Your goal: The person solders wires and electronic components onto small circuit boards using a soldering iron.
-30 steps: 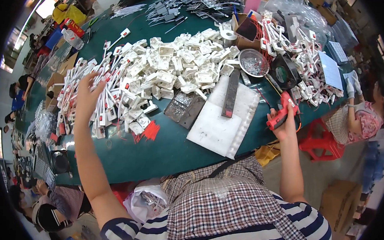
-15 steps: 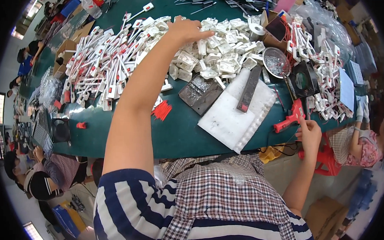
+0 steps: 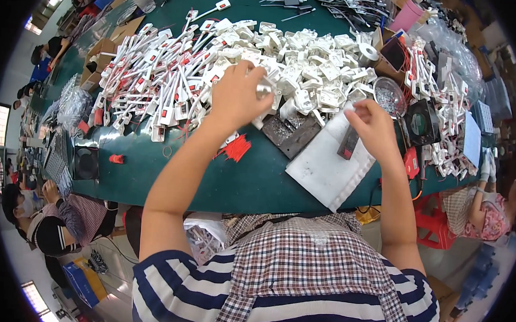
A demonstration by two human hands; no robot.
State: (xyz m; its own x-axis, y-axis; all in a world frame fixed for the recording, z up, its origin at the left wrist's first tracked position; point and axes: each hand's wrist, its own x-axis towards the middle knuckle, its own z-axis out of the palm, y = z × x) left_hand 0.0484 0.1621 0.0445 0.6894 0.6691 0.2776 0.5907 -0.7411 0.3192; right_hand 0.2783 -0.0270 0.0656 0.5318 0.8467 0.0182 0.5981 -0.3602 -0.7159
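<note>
Hidden: the left hand [image 3: 238, 97] shows only its back; its grip is clenched on a small silvery piece [image 3: 264, 89] that peeks out past the fingers, too small to name more closely.
Hard to make out: the right hand [image 3: 374, 128] pinches something at its fingertips over the white foam pad [image 3: 327, 167]; whether anything is actually in that grip cannot be told.
Cut off: the far edge of the green table [image 3: 234, 183] bends away at the rim, and the parts there blur into one another.
Change, left: half a second ago the left arm stretched far out into the heap of white plastic housings [image 3: 308, 65]; it has drawn back to the near edge of that heap.
Change, right: the right hand earlier hung off the table edge beside the red-handled tool [image 3: 411, 163]; it is now up over the pad, and the tool lies on the table just beside it.
Containers: a round metal dish [image 3: 389, 97] beyond the right hand holds small grey bits, probably screws.
More containers: a pink cup [image 3: 406, 16] stands at the far right, contents unseen; cardboard boxes [image 3: 101, 68] at the far left sit by white stalked parts [image 3: 157, 93].
Nearby: a dark metal tray [image 3: 291, 133] touches the pad's left side.
</note>
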